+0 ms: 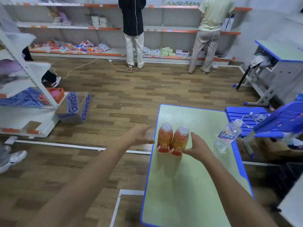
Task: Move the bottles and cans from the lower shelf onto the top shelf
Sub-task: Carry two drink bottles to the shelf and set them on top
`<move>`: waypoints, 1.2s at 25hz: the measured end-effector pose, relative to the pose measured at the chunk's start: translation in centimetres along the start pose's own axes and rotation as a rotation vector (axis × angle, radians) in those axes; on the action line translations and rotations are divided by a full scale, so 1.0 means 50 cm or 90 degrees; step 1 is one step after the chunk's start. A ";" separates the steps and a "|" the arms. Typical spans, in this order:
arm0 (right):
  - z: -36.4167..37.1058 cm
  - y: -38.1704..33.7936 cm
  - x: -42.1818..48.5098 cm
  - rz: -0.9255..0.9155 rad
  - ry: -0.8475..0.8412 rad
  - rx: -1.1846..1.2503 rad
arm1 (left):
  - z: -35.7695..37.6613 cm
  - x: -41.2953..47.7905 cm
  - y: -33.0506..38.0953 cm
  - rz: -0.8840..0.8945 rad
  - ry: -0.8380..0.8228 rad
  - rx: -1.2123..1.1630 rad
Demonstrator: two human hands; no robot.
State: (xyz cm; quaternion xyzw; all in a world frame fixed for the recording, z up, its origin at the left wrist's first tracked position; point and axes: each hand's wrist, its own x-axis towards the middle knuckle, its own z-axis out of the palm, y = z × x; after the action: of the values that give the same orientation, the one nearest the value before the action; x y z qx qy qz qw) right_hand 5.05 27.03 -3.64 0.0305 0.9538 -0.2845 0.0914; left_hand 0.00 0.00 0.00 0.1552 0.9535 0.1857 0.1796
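The left orange bottle (164,138) and the right orange bottle (179,141), smooth plastic with clear domed caps, stand upright and touching near the left edge of a matte green desk (188,194) rimmed in blue. The left hand (139,135) hovers with fingers spread wide just beside the left one, and the right hand (199,149) lies spread beside the right one, thumb by its base, holding nothing. A clear water bottle (227,138) stands apart to the right

cardboard box (74,107): "Gamen" in purple on its sides | bottle labels: too blurred to read
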 end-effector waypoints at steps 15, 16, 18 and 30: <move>0.108 0.053 0.057 0.018 0.050 0.441 | 0.166 0.116 0.017 0.104 0.094 -0.346; 0.112 0.051 0.058 0.019 0.055 0.458 | 0.168 0.120 0.018 0.105 0.095 -0.354; 0.110 0.047 0.057 0.013 0.055 0.462 | 0.170 0.123 0.018 0.092 0.086 -0.371; 0.082 0.031 0.000 0.034 -0.032 0.531 | 0.139 0.091 0.030 0.076 0.008 -0.377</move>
State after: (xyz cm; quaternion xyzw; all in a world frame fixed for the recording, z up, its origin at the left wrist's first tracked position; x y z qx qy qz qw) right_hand 5.87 26.06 -7.83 0.0825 0.7531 -0.6447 0.1020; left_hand -0.93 5.03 -6.70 0.1510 0.8481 0.4667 0.2002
